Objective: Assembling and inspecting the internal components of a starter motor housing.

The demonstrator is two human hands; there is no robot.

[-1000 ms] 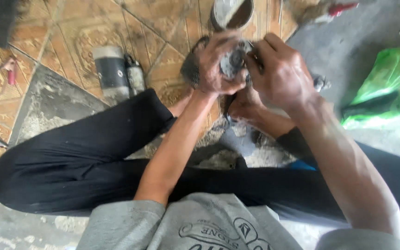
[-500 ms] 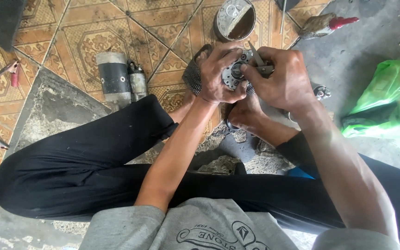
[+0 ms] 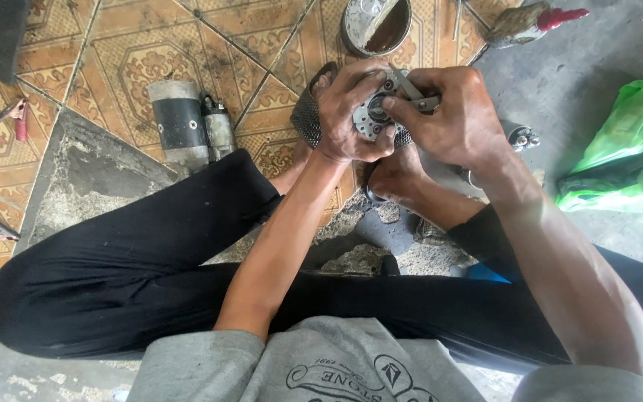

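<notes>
The left hand (image 3: 347, 119) is closed around a round metal part (image 3: 376, 119), held above the tiled floor (image 3: 135, 59) over the person's crossed legs. The right hand (image 3: 452, 112) grips pliers (image 3: 411, 89) shut, their tips on the part's face. A starter motor (image 3: 184, 123) lies left; a tin (image 3: 376, 26) sits beyond.

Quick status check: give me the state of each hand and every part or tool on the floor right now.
Left hand: gripping round metal part.
Right hand: pressing pliers onto the part.
Starter motor: lying on its side on the tiles.
Tin can: upright, open, stick inside.
Green bag: crumpled on the concrete.
Red-handled tool: lying untouched.
</notes>
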